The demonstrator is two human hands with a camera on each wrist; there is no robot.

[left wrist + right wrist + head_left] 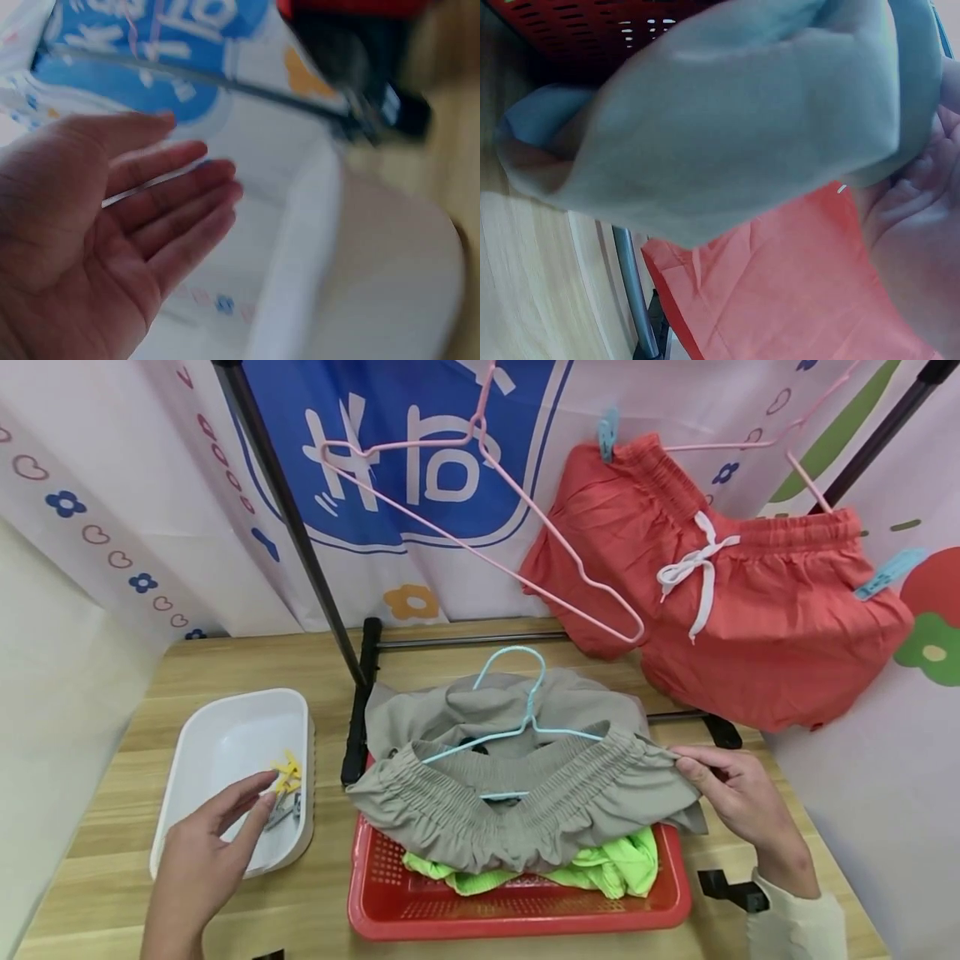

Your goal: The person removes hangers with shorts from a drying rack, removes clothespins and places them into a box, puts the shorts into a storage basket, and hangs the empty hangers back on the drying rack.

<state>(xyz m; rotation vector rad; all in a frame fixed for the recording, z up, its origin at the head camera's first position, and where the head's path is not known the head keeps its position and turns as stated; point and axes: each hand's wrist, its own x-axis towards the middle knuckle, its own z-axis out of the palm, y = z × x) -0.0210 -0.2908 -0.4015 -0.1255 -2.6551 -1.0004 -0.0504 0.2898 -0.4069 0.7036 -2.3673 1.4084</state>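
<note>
Grey-green shorts (592,802) with a gathered elastic waistband lie across a red basket, and a light-blue hanger (529,714) is set inside the waist. At the right end of that waistband, my right hand (738,797) pinches the fabric between thumb and fingers. The right wrist view shows the grey cloth (727,135) hanging beside the palm. My left hand (210,843) reaches over a white tray (217,735), fingers nearly straight and thumb apart. Close to its fingertips lie yellow clothespins (288,768) and grey clothespins (283,814). The left wrist view shows nothing in the left palm.
Bright green cloth (618,864) sits in the red basket (517,927). Behind stands a rack with a black post (292,527). From it hang a pink hanger (480,443) and red shorts (765,610) held by blue clothespins (607,435). Black straps (731,891) lie at right.
</note>
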